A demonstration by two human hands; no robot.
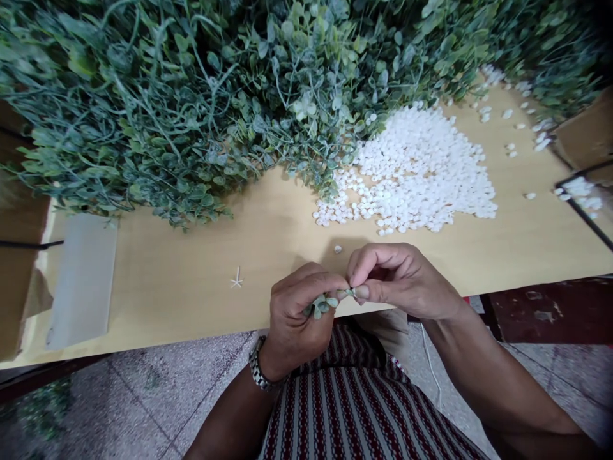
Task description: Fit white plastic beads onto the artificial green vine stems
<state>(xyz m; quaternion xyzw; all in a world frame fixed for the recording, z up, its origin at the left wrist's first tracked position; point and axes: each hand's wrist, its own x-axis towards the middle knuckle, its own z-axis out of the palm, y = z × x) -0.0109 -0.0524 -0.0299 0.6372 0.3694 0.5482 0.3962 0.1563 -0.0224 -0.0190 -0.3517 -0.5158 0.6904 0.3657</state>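
My left hand [304,310] is closed around a small sprig of artificial greenery [322,305], its pale green leaves poking out between the fingers. Thumb and forefinger of my right hand [402,278] pinch the tip of that same sprig, close to the left fingertips. Whether a small white piece is also between the right fingers is hidden. Both hands are just above the near edge of the table. A single white bead-like piece [338,250] lies on the tabletop just beyond them.
Artificial foliage [191,115] is heaped along the back. A spread of small white pieces [426,172] lies before it. A branched white plastic bit [236,278] is at left, near a translucent strip [83,281]. Cardboard [587,134] stands at right.
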